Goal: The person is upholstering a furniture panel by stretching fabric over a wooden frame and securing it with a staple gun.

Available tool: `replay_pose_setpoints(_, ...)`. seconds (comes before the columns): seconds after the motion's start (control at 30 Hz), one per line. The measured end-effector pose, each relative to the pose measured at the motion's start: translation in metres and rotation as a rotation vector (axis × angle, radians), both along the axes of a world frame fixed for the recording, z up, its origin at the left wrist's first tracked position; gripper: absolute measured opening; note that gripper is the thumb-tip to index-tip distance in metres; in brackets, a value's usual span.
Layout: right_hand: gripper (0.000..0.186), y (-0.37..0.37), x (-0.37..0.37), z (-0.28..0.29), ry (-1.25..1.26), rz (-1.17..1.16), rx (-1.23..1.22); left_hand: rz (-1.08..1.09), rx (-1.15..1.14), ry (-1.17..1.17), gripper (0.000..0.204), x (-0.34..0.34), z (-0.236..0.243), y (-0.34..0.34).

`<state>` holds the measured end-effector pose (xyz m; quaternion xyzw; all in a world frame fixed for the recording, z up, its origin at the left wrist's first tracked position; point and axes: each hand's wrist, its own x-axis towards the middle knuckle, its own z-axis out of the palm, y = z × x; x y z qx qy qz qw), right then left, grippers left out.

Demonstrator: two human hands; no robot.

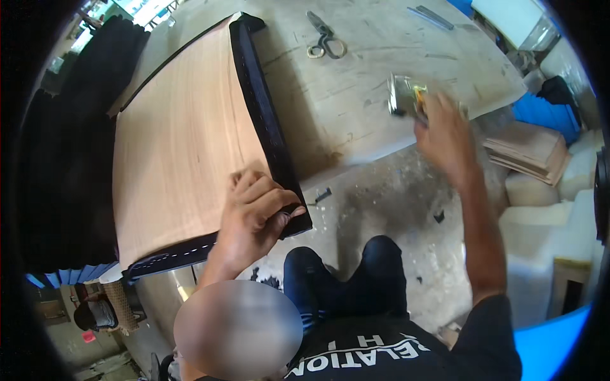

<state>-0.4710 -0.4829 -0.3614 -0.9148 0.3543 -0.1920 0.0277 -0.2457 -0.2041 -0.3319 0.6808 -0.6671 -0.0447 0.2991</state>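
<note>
A curved plywood panel [184, 140] lies on the work table, with black fabric [264, 120] folded over its edges. Small light marks like staples run along the fabric at the near and right edges. My left hand [257, 206] is closed at the panel's near right corner, its thumb and fingers pinching the black fabric there. Off to the right, over the table's edge, my right hand [448, 130] grips a shiny metal staple gun [403, 95]. Motion smears the tool, so its details are unclear. It is well apart from the panel.
Scissors [325, 39] lie on the table [362, 82] beyond the panel, and metal strips [432, 18] lie farther right. Black fabric [70, 171] is piled at left. Stacked boards [530, 149] and pale foam blocks [540, 228] stand at right. Scraps dot the floor [419, 222].
</note>
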Motion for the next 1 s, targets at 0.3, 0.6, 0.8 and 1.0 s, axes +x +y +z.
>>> replay_pose_setpoints(0.3, 0.035, 0.191, -0.084, 0.071, -0.151, -0.274, 1.57, 0.054, 0.045, 0.107, 0.024, 0.006, 0.006, -0.005)
replay_pose_setpoints(0.6, 0.044, 0.226, 0.03, 0.126, 0.19, -0.256, 1.163, 0.045, 0.015, 0.204, 0.021, 0.011, -0.003, -0.006)
replay_pose_setpoints(0.8, 0.042, 0.218, 0.067, 0.13, 0.3, -0.346, 1.182, 0.022, 0.081, 0.245, 0.02, 0.016, -0.001, -0.006)
replay_pose_setpoints(1.0, 0.041, 0.22, 0.075, 0.119, 0.355, -0.39, 1.095, 0.022, 0.068, 0.223, 0.022, 0.016, -0.002, -0.008)
